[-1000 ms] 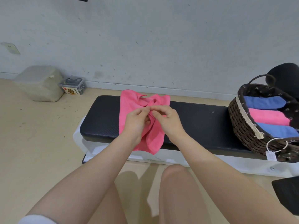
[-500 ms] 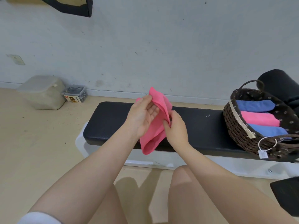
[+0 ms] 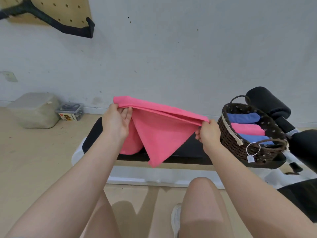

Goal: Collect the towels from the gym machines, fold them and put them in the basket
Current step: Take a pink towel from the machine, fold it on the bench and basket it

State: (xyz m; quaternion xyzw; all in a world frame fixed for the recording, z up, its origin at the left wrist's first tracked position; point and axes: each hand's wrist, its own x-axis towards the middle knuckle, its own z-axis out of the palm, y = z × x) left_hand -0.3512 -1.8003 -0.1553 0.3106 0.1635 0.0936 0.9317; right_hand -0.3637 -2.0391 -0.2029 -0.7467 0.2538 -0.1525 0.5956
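Across the middle of the frame a pink towel hangs stretched in the air above the black padded worktop, its top edge pulled into a line that slopes down toward the right. At the left end of that edge the left hand holds it — thumb on the near side, fingers curled behind the cloth. At the right end the right hand pinches the corner between thumb and curled fingers. Below the taut edge the cloth falls in a pointed flap whose tip reaches the worktop's near edge, and a second fold bulges behind the left wrist.

Right of centre, a dark woven basket sits on the worktop, just beside the right hand. Folded towels lie inside it in a row — a blue one at the back, a pink one in the middle, another blue one nearest. A white tag dangles from a ring on its handle.

In the left of the frame, on the floor against the wall, stand a grey tub and a small clear box. A pegboard hangs in the upper left.
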